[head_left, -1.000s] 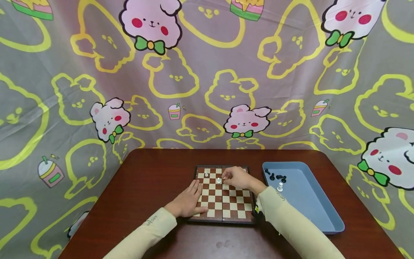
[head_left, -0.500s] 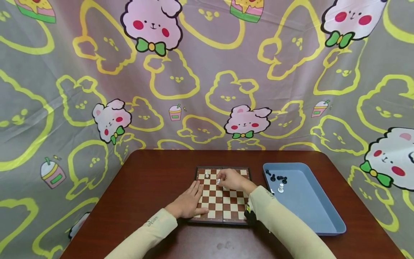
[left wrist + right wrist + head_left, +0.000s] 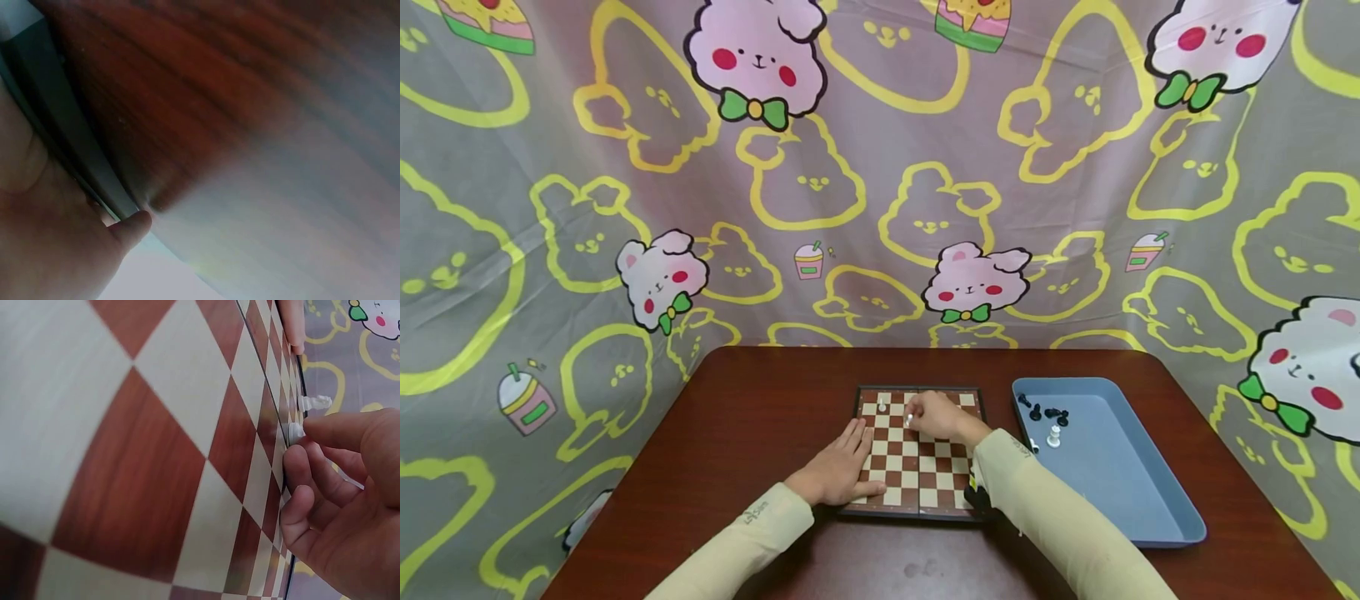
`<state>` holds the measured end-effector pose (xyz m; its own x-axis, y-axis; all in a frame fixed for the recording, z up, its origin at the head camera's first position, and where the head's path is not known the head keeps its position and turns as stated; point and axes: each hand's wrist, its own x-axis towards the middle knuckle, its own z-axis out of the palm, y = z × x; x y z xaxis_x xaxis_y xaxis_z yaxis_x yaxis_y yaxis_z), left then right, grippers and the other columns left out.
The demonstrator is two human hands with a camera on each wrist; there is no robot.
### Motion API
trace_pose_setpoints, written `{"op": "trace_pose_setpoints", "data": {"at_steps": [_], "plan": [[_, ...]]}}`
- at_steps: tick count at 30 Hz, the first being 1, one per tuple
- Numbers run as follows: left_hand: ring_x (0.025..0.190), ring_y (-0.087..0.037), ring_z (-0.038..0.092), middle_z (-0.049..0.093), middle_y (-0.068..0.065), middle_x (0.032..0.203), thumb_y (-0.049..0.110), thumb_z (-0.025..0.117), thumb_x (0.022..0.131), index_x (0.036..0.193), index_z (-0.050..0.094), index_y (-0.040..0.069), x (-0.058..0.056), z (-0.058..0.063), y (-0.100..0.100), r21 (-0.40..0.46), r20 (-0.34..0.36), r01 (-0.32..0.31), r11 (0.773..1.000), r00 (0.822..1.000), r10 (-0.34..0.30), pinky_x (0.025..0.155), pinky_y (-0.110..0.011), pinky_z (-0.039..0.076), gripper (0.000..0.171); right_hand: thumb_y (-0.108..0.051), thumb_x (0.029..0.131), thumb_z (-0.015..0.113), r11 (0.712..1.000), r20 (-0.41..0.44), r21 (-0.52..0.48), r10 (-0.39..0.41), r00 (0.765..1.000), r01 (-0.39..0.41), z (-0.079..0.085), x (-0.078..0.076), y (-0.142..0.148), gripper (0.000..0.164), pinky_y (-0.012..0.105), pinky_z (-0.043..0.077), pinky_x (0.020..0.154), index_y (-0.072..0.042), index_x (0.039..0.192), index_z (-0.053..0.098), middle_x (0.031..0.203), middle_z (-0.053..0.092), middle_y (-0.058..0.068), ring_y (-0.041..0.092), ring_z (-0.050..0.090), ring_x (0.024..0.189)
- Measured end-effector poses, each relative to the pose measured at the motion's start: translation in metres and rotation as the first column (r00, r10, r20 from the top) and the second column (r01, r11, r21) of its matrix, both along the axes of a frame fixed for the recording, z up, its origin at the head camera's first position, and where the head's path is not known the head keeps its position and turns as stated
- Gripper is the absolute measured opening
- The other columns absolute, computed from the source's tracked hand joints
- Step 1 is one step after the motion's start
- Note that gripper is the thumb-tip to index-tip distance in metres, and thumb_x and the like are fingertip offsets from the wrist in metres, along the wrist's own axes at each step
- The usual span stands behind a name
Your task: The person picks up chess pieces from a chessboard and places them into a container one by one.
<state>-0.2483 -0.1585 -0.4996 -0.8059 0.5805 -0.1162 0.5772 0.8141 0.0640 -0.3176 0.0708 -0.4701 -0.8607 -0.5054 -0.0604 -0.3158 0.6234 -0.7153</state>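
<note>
A brown-and-cream chessboard [image 3: 895, 475] lies on the table. My left hand [image 3: 835, 468] rests on its left edge with fingers spread, the thumb along the near corner. In the left wrist view that hand [image 3: 59, 244] lies against the dark side of the board. Over the far half of the board, my right hand [image 3: 938, 417] pinches a small white chess piece [image 3: 295, 431] between thumb and index finger, its base at the squares. The fingers cover most of this piece. Another white chess piece [image 3: 882, 404] stands upright near the far left corner.
Right of the board sits a blue tray [image 3: 1138, 475]. It holds several black chess pieces [image 3: 1052, 412], a standing white chess piece [image 3: 1054, 437] and, by its left wall, a small white piece [image 3: 1034, 446] partly hidden. A patterned cloth [image 3: 850, 200] hangs behind the table.
The right hand has moved left to the white chess piece standing on the board and now pinches it. The left hand stays in place on the board's edge.
</note>
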Motion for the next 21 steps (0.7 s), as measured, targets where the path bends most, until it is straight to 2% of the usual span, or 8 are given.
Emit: {"op": "trace_pose_setpoints", "data": {"at_steps": [7, 11, 18, 21], "plan": [[0.142, -0.034, 0.005, 0.008, -0.024, 0.154, 0.072, 0.032, 0.088, 0.149, 0.016, -0.004, -0.001, -0.005, -0.001, -0.005, -0.016, 0.009, 1.000, 1.000, -0.009, 0.111, -0.039, 0.021, 0.099, -0.004, 0.092, 0.057, 1.000, -0.004, 0.000, -0.018, 1.000, 0.018, -0.004, -0.002, 0.004, 0.011, 0.029, 0.043, 0.055, -0.006, 0.093, 0.068, 0.080, 0.063, 0.002, 0.014, 0.052, 0.063], [0.142, -0.035, 0.004, 0.008, -0.025, 0.154, 0.071, 0.033, 0.089, 0.149, 0.016, -0.005, -0.002, -0.004, -0.001, 0.012, -0.005, 0.007, 1.000, 1.000, -0.007, 0.111, -0.040, 0.020, 0.098, -0.008, 0.093, 0.059, 1.000, -0.013, 0.023, -0.020, 1.000, 0.021, -0.004, -0.001, 0.010, 0.009, 0.028, 0.041, 0.054, -0.009, 0.093, 0.068, 0.077, 0.062, 0.002, 0.012, 0.050, 0.060], [0.142, -0.036, 0.005, 0.008, -0.025, 0.154, 0.069, 0.038, 0.089, 0.148, 0.017, -0.005, 0.000, -0.001, 0.000, 0.002, 0.010, 0.003, 1.000, 1.000, -0.003, 0.111, -0.041, 0.020, 0.097, -0.010, 0.093, 0.059, 0.999, -0.055, 0.036, 0.002, 0.998, 0.000, 0.006, 0.005, 0.025, 0.008, 0.028, 0.038, 0.053, -0.009, 0.093, 0.067, 0.072, 0.059, 0.003, 0.012, 0.044, 0.054], [0.141, -0.037, 0.007, 0.010, -0.026, 0.153, 0.067, 0.040, 0.090, 0.148, 0.019, -0.007, 0.000, 0.002, 0.001, 0.012, 0.005, 0.009, 1.000, 1.000, -0.009, 0.111, -0.042, 0.020, 0.096, -0.008, 0.093, 0.059, 0.999, -0.065, 0.042, -0.001, 0.998, 0.004, 0.012, 0.008, 0.034, 0.008, 0.029, 0.039, 0.054, -0.008, 0.094, 0.067, 0.075, 0.059, 0.001, 0.012, 0.047, 0.057]]}}
